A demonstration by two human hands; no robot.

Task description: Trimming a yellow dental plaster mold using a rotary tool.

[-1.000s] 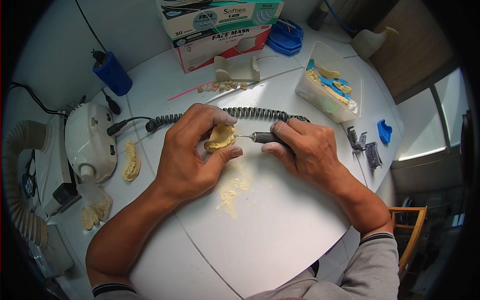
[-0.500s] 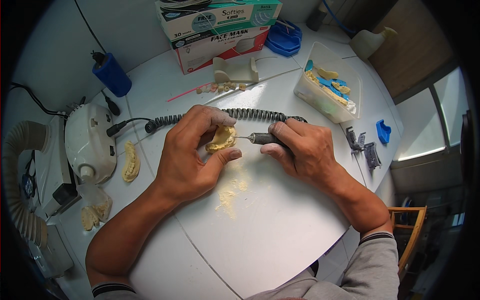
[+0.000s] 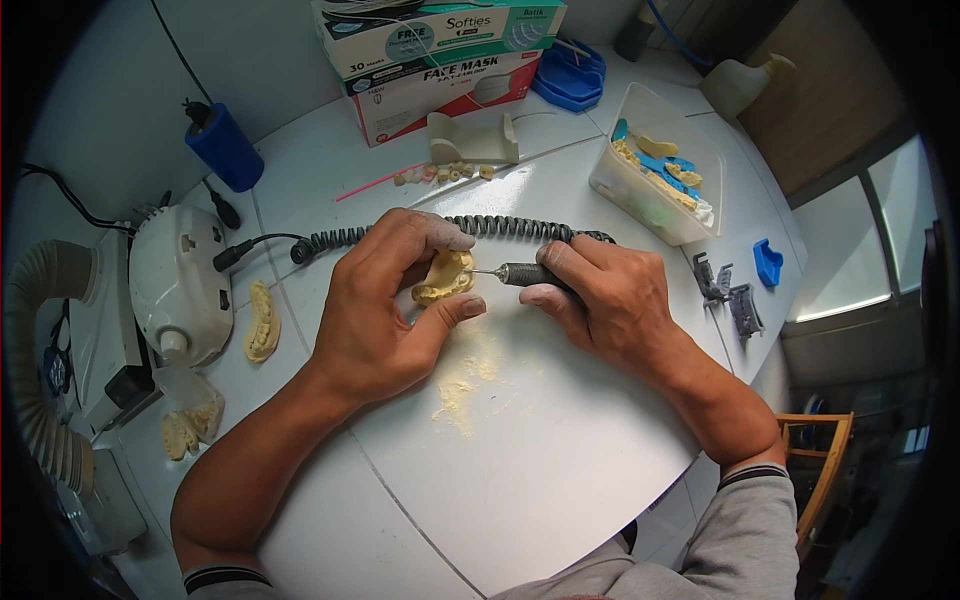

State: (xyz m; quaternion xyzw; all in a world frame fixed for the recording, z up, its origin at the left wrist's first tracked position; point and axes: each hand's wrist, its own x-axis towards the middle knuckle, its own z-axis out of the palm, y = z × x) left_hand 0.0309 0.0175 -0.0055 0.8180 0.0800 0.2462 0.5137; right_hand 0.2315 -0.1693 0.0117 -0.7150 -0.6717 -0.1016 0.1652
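Note:
A pale yellow dental cast (image 3: pixel 445 279) is gripped between the thumb and fingers of my left hand (image 3: pixel 392 300). My right hand (image 3: pixel 607 295) is closed round a dark, knurled rotary handpiece (image 3: pixel 523 275). Its thin metal bur (image 3: pixel 487 272) points left and reaches the right side of the cast; whether the tip touches is too small to tell. Whitish dust coats the fingertips of both hands. Yellow powder (image 3: pixel 458 392) lies scattered on the white table (image 3: pixel 520 480) below the cast. Behind my hands runs a black coiled cord (image 3: pixel 520 230).
On the left stand a white control unit (image 3: pixel 178 290), a ribbed hose (image 3: pixel 40 300) and another cast (image 3: pixel 262 322). Mask boxes (image 3: pixel 440 95), a beige holder (image 3: pixel 475 140) and loose teeth (image 3: pixel 445 174) sit at the back. A plastic tub (image 3: pixel 655 190) of plaster scraps and grey hinge pieces (image 3: pixel 742 308) lie right.
Hardly anything differs. Both hands keep their places, with the cast and handpiece held as before; the whole picture has shifted by a few pixels.

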